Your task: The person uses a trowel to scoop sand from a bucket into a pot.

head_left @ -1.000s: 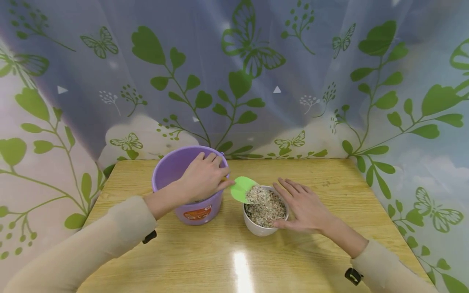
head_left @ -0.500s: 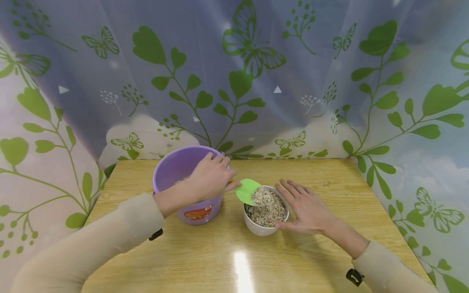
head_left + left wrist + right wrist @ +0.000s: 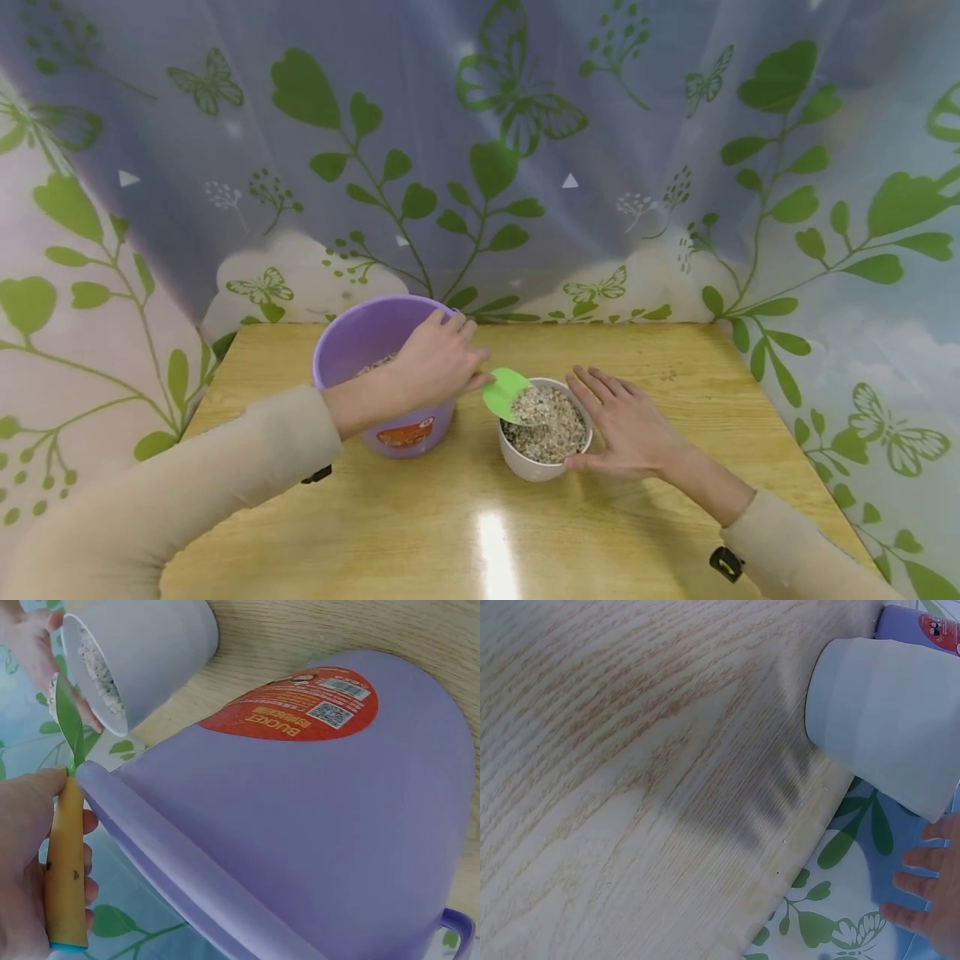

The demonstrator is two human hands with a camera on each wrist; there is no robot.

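Observation:
My left hand [image 3: 438, 362] grips the yellow handle [image 3: 66, 862] of a small toy shovel, above the right rim of a purple bucket [image 3: 337, 342]. The green blade [image 3: 501, 393] reaches over the left rim of a white pot [image 3: 528, 468], with pale gravel [image 3: 534, 405] at its front end. Mixed grit [image 3: 555, 437] fills the pot nearly to the rim. Spread fingers of my right hand [image 3: 626, 429] rest against the pot's right side. In the right wrist view the pot [image 3: 892, 720] hides part of the bucket.
More gravel [image 3: 377, 363] lies inside the bucket, partly behind my left forearm. Both containers stand on a wooden table [image 3: 390, 533]. A curtain [image 3: 420, 125] printed with leaves and butterflies hangs along the table's back and sides.
My left hand and the shovel have moved a little to the right, carrying the blade further over the pot. My right hand stays nearly still at the pot.

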